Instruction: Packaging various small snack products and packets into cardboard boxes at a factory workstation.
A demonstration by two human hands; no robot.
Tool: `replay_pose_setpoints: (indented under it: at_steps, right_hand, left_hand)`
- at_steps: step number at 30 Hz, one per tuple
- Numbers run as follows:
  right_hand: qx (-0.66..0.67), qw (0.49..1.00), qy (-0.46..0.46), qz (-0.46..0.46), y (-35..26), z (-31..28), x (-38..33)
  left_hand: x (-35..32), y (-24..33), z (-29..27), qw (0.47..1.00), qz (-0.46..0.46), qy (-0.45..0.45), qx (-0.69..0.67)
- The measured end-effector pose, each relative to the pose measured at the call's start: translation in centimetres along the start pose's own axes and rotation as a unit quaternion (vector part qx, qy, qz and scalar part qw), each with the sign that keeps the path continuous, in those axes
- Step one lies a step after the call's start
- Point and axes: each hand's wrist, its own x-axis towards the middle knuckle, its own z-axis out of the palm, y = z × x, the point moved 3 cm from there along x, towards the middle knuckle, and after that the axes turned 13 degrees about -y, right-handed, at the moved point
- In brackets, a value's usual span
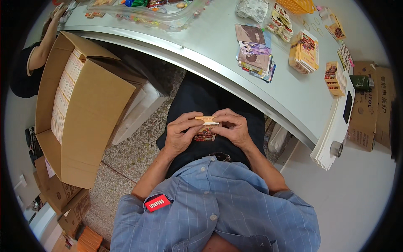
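Note:
Above my lap I hold a small orange printed paper box [205, 135] with a pale folded flap at its top edge. My left hand [181, 132] pinches its left side, thumb below and fingers along the flap. On the opposite side my right hand [233, 128] grips it the same way, fingertips at the flap. The fingers cover both ends of the box, and whether anything is inside cannot be seen. On the table, a stack of similar orange printed pieces [304, 52] lies beyond my right hand, beside a fanned pile of picture cards [255, 53].
A tall open carton [96, 122] packed with small boxes stands at left, near another person's arm [45, 46]. The table [201, 44] carries a clear plastic tray [168, 22], an orange basket [296, 5] and smaller orange stacks [334, 78]. Its metal edge [235, 90] curves past my knees.

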Motion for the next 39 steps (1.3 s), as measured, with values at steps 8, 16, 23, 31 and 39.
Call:
replay_pose_setpoints:
  at_steps: [8, 16, 23, 31, 39]
  right_hand:
    - [-0.057, 0.998, 0.0, 0.023, -1.9, 0.1, 0.2]
    - [-0.135, 0.99, 0.017, -0.032, -3.2, 0.1, 0.8]
    - [-0.172, 0.985, 0.029, 0.009, -3.5, 0.1, 0.9]
    - [-0.142, 0.989, 0.007, -0.038, -3.0, 0.0, 0.2]
    - [-0.186, 0.979, 0.002, -0.078, -2.8, 0.7, -0.1]
  left_hand:
    - [1.1, 1.7, -0.8, 0.995, -0.069, -0.05, -0.042]
    - [1.7, 2.5, -1.1, 0.99, -0.108, -0.068, -0.052]
    - [2.1, 2.7, -1.0, 0.979, -0.16, -0.088, -0.095]
    - [1.5, 1.3, -1.4, 0.989, -0.08, -0.112, -0.051]
    - [0.8, 1.0, -1.3, 0.99, -0.071, -0.104, -0.057]
